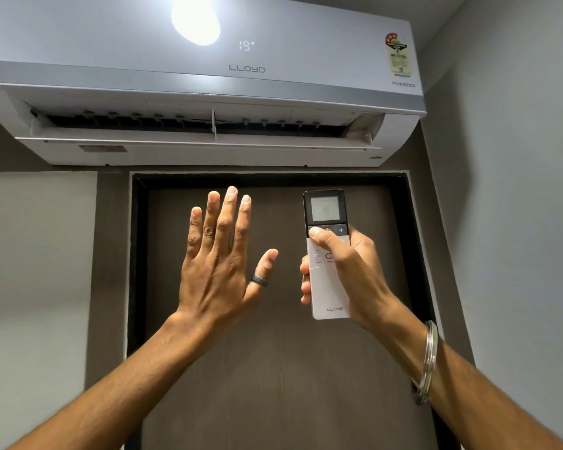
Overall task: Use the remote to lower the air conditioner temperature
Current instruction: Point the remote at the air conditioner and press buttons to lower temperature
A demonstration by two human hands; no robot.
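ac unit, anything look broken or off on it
Mostly fine. The air conditioner shows 19 and its flap is open. One oddity: the right end of the vent looks rough, with what seems a loose or grimy bit of lining. The bright blob on the panel looks like a light's reflection.

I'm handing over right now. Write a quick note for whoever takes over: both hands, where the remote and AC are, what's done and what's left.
Right hand: closed around the remote, held upright and aimed up toward the air conditioner; thumb on the button at the left of the top row, beside the plus key.
Left hand: empty, fingers spread, raised beside the remote, not touching it.
Air conditioner: on the wall above the door, flap open, panel reads 19.
Done: remote in hand and pointed.
Left: probably keep pressing until the panel shows the wanted lower number. The remote's own screen is too faint to read.
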